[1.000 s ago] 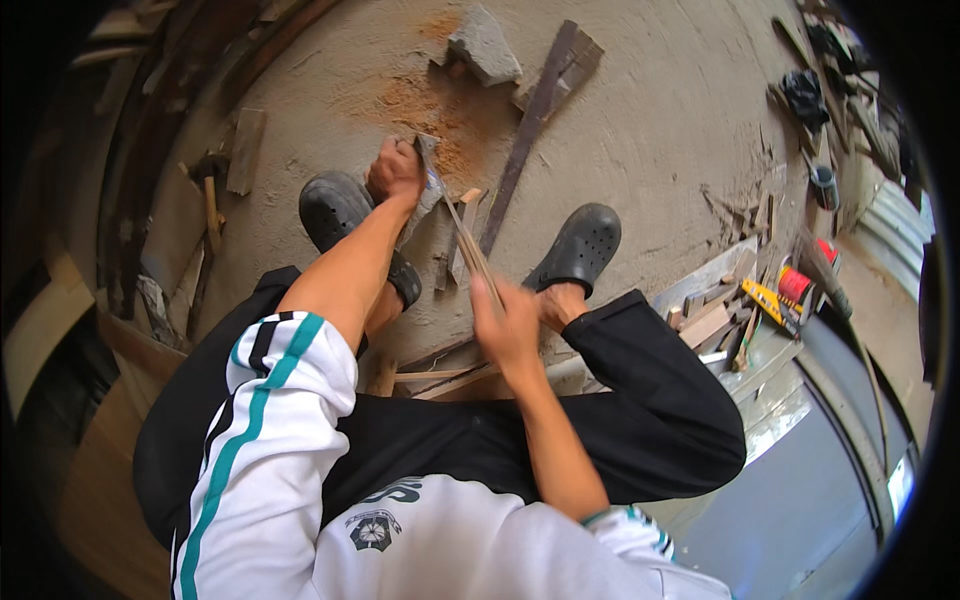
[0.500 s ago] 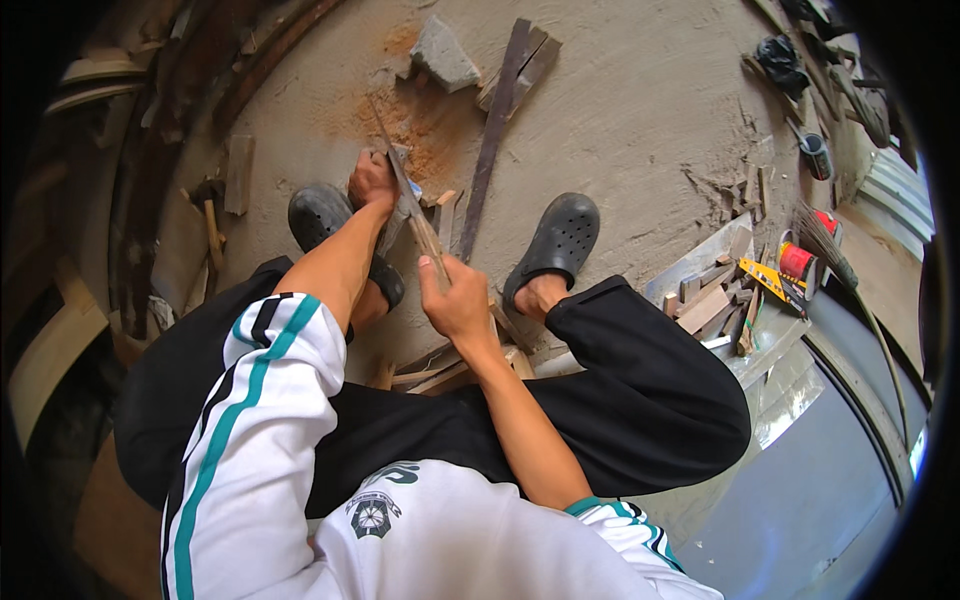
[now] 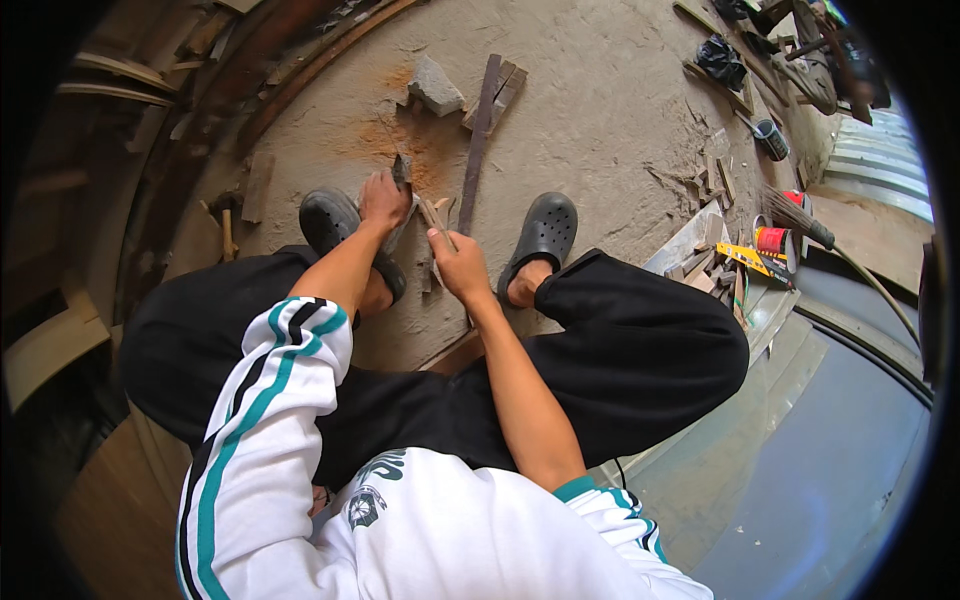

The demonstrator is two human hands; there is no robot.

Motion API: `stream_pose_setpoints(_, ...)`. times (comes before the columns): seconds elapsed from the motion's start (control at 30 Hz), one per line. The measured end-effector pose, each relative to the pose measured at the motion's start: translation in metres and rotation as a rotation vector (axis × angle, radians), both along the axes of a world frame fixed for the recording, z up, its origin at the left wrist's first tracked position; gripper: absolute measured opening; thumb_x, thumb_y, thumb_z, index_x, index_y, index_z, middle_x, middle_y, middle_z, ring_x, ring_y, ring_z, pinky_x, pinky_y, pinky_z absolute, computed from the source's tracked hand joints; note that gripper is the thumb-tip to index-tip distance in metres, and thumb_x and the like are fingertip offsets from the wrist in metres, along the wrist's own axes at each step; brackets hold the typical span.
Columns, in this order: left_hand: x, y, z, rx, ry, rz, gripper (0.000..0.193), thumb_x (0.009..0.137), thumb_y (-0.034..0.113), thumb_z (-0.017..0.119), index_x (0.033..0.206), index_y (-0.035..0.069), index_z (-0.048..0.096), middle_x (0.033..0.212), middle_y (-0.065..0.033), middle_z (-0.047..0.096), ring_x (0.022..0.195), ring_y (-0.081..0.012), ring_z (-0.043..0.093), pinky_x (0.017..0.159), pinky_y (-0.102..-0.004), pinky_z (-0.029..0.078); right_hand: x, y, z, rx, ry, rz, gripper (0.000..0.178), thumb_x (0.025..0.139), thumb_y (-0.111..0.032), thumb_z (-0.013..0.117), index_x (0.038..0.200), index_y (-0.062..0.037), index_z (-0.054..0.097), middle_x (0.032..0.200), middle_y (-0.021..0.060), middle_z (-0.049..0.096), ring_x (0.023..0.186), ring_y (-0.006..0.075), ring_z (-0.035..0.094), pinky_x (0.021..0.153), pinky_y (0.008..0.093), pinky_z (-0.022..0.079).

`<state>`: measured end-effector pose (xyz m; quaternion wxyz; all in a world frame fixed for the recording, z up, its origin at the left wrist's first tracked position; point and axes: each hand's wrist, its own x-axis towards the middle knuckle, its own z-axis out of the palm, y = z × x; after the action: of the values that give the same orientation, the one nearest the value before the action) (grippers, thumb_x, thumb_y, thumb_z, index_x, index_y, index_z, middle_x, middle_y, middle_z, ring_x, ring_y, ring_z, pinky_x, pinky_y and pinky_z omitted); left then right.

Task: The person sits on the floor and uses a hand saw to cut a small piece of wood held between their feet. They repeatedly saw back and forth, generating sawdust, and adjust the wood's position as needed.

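Note:
Between my feet, my left hand is closed with a dark grey, flat-ended piece showing beside its fingers; most of it is hidden, so its kind is unclear. My right hand, to the right and a little nearer me, is closed around a narrow wooden strip. The strip slants up toward the left hand. Whether the strip and the grey piece are joined, I cannot tell. Orange-brown dust covers the ground just beyond my hands.
A broken concrete block and a long dark wooden bar lie ahead. My dark clogs flank the work. At right are wood offcuts, a yellow saw, a red can and a broom.
The long tapered piece that pointed up past my left hand no longer shows at that angle. My hands have shifted slightly, and the view has tilted and moved.

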<state>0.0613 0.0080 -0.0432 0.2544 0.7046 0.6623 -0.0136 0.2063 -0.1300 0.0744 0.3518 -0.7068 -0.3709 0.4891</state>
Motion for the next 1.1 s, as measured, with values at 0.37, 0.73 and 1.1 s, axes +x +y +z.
stream_pose_setpoints(0.37,-0.004,-0.016,0.038,-0.312,0.377,-0.14,0.113,0.072,0.034,0.081,0.155,0.012,0.007,0.15,-0.0285,0.024,0.136,-0.0515,0.03,0.107,-0.0539,0.035,0.003,-0.006,0.001,0.031,0.004,0.118,0.043,0.093,-0.037,0.057,0.078,0.0032,0.057,0.065,0.012,0.054,0.063,0.0206,0.048,0.063,0.0374,0.042)
stream_pose_setpoints(0.73,-0.027,0.011,0.033,-0.244,0.398,-0.184,0.11,0.07,0.033,0.082,0.153,0.01,0.013,0.145,-0.0295,0.031,0.132,-0.0497,0.035,0.105,-0.0505,0.038,-0.016,0.015,-0.006,-0.031,0.0,0.113,0.041,0.091,-0.038,0.058,0.085,0.002,0.064,0.078,0.0268,0.064,0.077,0.0462,0.062,0.069,0.0488,0.046)
stream_pose_setpoints(1.1,-0.034,0.005,0.03,-0.06,0.26,-0.16,0.073,0.083,0.034,0.068,0.142,0.005,0.037,0.144,-0.0259,0.04,0.136,-0.0407,0.036,0.114,-0.0515,0.024,-0.05,0.029,0.014,0.003,-0.122,0.08,0.039,0.093,-0.035,0.055,0.083,0.0027,0.062,0.07,0.0213,0.061,0.066,0.0327,0.06,0.066,0.0428,0.045)
